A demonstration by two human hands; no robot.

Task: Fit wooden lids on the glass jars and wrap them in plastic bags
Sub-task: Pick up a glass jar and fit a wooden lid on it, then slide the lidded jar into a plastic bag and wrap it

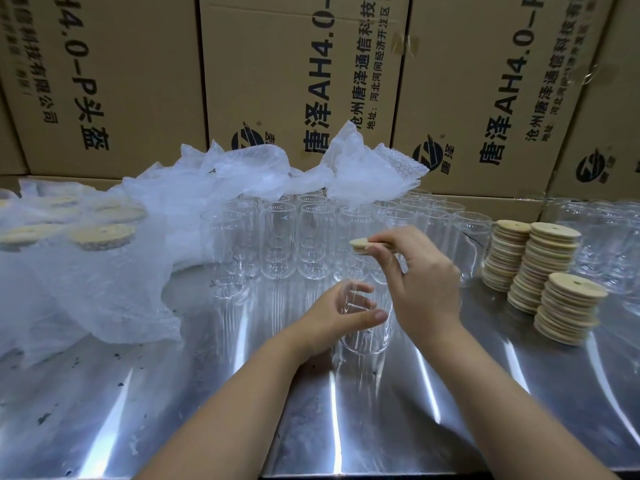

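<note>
The left hand (332, 315) curled around a glass jar (367, 337), steadying it; the right hand (429, 285) pinched a wooden lid (360, 244) above for fitting.

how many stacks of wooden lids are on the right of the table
3. A rear stack beside the jars, a taller stack just right of it, and a shorter front stack nearest the camera. Another could be hidden behind them.

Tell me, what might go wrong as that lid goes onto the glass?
The lid is only pinched by the right hand, so it could drop. The jar in the left hand could slip and hit the metal table. Either hand might knock the crowded empty jars just behind.
</note>
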